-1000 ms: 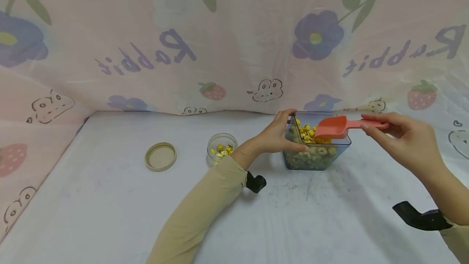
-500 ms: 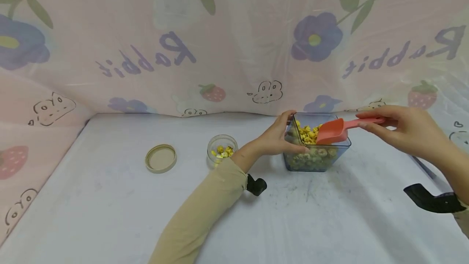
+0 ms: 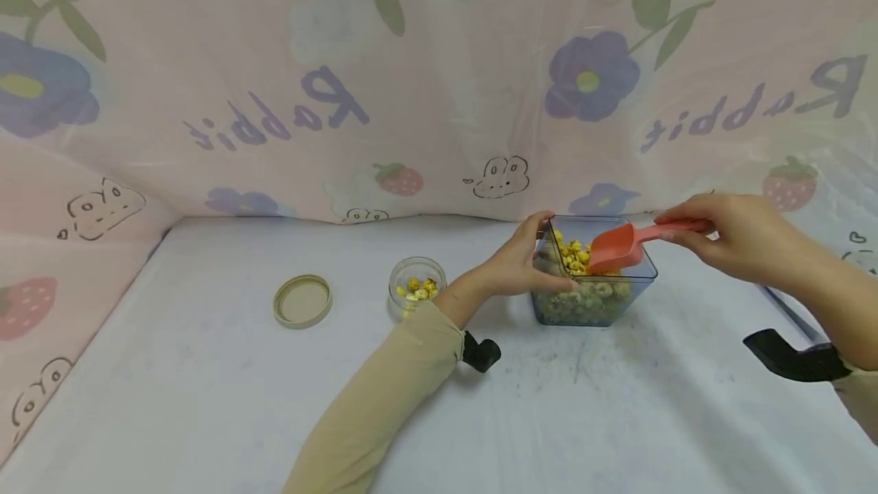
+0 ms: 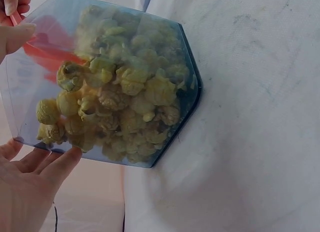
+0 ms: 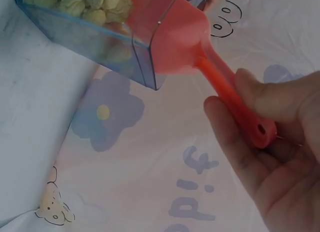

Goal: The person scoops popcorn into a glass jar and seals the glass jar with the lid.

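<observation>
There is room to pass between lid and jar; the left arm stands between jar and tub.

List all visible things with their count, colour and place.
table: one, white, below
printed backdrop: one, pink, behind table
lid: one, beige, table's left
jar: one, clear, right of lid
container: one, bluish, right of jar
popcorn: many, yellow, in jar and container
scoop: one, red, blade in container
strip: one, grey, far right, partly hidden
sleeves: two, beige, in foreground
wrist devices: two, black, by sleeves
left hand: one, holding container
right hand: one, holding scoop
</observation>
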Demonstrator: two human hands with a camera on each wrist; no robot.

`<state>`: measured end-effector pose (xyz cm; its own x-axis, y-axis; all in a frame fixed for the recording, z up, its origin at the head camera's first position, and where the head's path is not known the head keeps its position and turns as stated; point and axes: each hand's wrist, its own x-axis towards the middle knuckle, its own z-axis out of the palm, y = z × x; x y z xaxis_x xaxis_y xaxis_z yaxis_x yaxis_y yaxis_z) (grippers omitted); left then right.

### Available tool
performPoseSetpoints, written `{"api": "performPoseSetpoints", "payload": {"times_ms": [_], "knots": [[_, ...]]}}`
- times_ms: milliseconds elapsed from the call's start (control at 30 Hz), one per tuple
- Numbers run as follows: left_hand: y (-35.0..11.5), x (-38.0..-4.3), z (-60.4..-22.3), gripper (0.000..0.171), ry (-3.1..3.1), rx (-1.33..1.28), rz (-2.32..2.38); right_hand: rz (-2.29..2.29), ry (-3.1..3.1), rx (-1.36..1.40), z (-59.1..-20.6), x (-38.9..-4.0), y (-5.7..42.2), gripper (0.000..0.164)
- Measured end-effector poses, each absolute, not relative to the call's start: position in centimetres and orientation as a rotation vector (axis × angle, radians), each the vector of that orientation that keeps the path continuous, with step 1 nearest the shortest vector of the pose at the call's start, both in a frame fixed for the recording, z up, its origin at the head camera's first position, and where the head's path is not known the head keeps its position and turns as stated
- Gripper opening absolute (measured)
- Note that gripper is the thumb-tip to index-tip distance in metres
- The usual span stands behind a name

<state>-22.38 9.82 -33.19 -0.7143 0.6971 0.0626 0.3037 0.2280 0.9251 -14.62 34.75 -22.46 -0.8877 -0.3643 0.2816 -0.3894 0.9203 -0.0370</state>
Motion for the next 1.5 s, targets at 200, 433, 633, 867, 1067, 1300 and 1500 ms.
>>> {"api": "performPoseSetpoints", "payload": {"times_ms": [200, 433, 633, 867, 1067, 1300, 1500], "knots": [[9.8, -22.3, -33.4, 0.104, 2.127, 0.930, 1.499, 0.182, -2.811, 0.566, -23.3, -15.1, 34.8, 0.027], [9.8, -22.4, -33.6, 0.104, 2.119, 0.935, 1.496, 0.328, -2.800, 0.547, -24.8, -15.1, 35.2, 0.028], [9.8, -22.4, -33.6, 0.103, 2.110, 0.935, 1.498, 0.608, -2.758, 0.475, -25.9, -15.0, 36.2, 0.025], [9.8, -22.6, -33.6, 0.103, 2.116, 0.934, 1.506, 0.873, -2.746, 0.403, -26.4, -15.1, 37.0, 0.026], [9.9, -22.7, -33.5, 0.104, 2.126, 0.928, 1.522, 0.899, -2.744, 0.459, -27.3, -15.2, 36.7, 0.025], [9.9, -22.5, -33.5, 0.103, 2.118, 0.917, 1.521, 1.036, -2.672, 0.517, -28.8, -15.4, 36.4, 0.026], [9.8, -22.4, -33.5, 0.103, 2.122, 0.927, 1.526, 1.169, -2.687, 0.337, -29.3, -14.8, 36.2, 0.025]]}}
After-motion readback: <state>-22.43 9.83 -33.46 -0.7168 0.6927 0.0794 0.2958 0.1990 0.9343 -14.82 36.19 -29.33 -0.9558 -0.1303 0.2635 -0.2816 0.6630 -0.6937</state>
